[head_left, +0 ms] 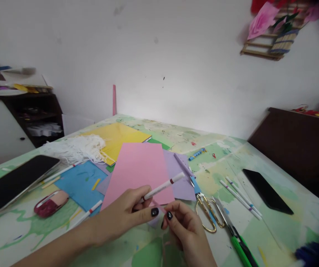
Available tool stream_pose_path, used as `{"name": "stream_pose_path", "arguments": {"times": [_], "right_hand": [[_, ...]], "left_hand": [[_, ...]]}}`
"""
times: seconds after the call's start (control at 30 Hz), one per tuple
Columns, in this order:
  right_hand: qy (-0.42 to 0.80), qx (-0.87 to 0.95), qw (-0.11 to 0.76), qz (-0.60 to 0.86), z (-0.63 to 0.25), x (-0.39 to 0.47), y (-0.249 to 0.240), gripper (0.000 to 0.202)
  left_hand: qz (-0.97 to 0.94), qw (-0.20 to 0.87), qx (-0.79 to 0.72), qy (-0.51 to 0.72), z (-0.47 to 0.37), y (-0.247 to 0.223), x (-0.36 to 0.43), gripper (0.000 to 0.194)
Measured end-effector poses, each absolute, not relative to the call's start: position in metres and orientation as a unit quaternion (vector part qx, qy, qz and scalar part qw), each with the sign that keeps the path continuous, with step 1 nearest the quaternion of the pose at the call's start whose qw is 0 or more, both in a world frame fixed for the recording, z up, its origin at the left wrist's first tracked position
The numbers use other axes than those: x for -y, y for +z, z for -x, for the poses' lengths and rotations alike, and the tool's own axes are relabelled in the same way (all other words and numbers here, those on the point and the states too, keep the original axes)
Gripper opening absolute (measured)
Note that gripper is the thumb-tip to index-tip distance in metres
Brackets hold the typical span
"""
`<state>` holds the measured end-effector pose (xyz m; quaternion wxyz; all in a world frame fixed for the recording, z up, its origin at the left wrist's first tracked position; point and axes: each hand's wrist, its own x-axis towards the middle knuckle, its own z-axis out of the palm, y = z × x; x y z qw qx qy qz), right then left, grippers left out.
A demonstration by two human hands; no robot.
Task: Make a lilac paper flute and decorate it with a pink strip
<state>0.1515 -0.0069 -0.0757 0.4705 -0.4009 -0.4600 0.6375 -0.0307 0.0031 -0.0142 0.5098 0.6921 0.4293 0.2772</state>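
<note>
My left hand [135, 209] is closed around a slim white felt-tip pen [163, 186] with a dark red band, which slants up to the right. A thin pink paper strip [158, 205] runs from beside the pen to my right hand [183, 228]. My right thumb and fingers pinch the strip's near end. Both hands are over the near edge of a pink paper sheet [139, 163]. It overlaps a purple sheet [180, 185]. Right of my right hand lie gold-handled scissors [216, 218] and a bladed tool with a green-and-black handle [241, 243].
Left are a blue sheet [76, 183], a maroon-and-pink sharpener-like object [50, 204], white yarn [78, 148] and a tablet-like device [17, 181]. Yellow paper [120, 135] lies behind. A black phone [267, 191] and white pens [241, 200] lie right.
</note>
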Motion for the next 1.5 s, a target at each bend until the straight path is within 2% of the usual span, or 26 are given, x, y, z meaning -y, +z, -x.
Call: {"name": "stream_pose_path", "arguments": {"times": [0.3,0.7,0.87,1.1,1.3,1.5], "right_hand": [[0.651,0.469,0.449,0.393,-0.147,0.012,-0.054,0.041],[0.482,0.588,0.474,0.444,-0.148,0.023,-0.052,0.006],[0.493,0.561,0.491,0.448,-0.149,0.022,-0.051,0.014],[0.564,0.512,0.501,0.411,-0.15,0.021,-0.053,0.019],[0.57,0.519,0.493,0.403,-0.147,0.024,-0.052,0.023],[0.562,0.538,0.488,0.397,-0.147,0.024,-0.053,0.022]], "left_hand": [[-0.707,0.489,-0.43,0.273,0.028,-0.019,-0.003,0.04],[-0.754,0.474,-0.386,0.241,0.014,-0.029,0.0,0.04],[-0.764,0.46,-0.38,0.246,0.015,-0.03,0.002,0.042],[-0.669,0.578,-0.384,0.267,0.013,-0.027,0.01,0.028],[-0.647,0.608,-0.375,0.267,0.012,-0.039,0.007,0.042],[-0.585,0.669,-0.362,0.282,0.01,-0.049,0.001,0.042]]}}
